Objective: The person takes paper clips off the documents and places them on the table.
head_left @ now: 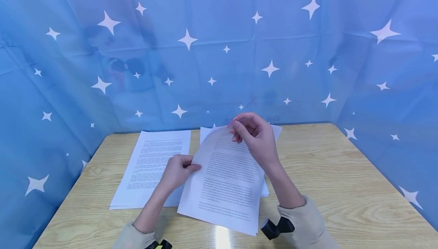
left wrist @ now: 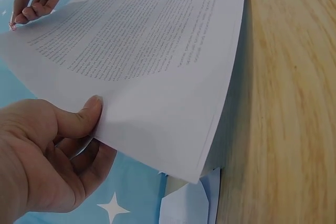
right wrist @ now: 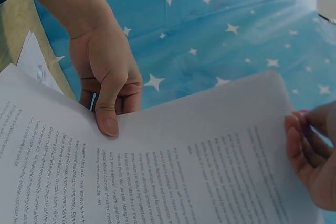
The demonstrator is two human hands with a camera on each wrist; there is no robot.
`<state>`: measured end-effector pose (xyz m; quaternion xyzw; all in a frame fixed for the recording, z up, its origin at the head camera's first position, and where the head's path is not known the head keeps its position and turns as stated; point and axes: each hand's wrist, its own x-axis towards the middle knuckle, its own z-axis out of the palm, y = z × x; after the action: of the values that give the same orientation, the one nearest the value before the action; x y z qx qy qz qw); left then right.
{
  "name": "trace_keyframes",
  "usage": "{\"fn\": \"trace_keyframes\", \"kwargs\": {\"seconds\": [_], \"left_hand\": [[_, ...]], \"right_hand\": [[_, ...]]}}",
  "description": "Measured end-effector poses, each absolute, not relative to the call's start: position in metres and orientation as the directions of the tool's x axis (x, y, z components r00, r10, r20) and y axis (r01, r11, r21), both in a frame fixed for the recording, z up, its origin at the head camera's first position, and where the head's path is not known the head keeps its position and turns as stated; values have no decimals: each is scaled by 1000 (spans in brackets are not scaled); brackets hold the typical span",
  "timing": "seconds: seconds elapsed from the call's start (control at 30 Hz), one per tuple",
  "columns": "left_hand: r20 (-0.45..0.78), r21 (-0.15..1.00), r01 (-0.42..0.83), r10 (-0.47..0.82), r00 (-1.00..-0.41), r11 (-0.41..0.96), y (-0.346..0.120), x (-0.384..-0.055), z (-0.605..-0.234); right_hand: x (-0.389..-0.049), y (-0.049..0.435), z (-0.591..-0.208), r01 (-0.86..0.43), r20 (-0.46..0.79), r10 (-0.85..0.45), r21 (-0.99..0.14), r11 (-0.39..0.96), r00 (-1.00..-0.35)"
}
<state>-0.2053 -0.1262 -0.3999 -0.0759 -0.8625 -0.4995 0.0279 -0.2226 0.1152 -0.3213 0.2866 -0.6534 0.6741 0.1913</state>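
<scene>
A thin set of printed sheets (head_left: 229, 188) is held tilted above the table, its pages overlapping slightly at the lower edge. My left hand (head_left: 178, 171) pinches the left edge, thumb on the printed face and fingers behind, also plain in the left wrist view. At the top-left corner, my right hand (head_left: 254, 138) pinches a small pink-red clip (left wrist: 13, 25) with thumb and index finger; the other fingers are curled. The clip is tiny here, mostly hidden by the fingertips. In the right wrist view, the sheets (right wrist: 157, 145) bend between both hands.
Left of the held sheets lies another printed stack (head_left: 154, 157) on the wooden table (head_left: 328, 188). More white paper (head_left: 276, 130) shows partly from behind the held sheets. A blue curtain with white stars (head_left: 212, 62) encloses the table's back and sides. Both sleeved wrists wear black devices (head_left: 277, 228).
</scene>
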Motion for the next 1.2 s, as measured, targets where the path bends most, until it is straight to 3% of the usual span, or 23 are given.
{"fn": "trace_keyframes", "kwargs": {"seconds": [0.37, 0.53, 1.2], "left_hand": [[116, 880, 152, 105, -988, 450, -129, -204, -396], [105, 887, 131, 82, -991, 444, -130, -206, -396], [76, 902, 90, 51, -996, 422, -133, -208, -398]], "right_hand": [[-220, 120, -317, -629, 630, -47, -776, -34, -775], [-218, 127, -318, -616, 619, -60, -785, -65, -783], [-215, 176, -341, -526, 518, -114, -849, 55, -848]]}}
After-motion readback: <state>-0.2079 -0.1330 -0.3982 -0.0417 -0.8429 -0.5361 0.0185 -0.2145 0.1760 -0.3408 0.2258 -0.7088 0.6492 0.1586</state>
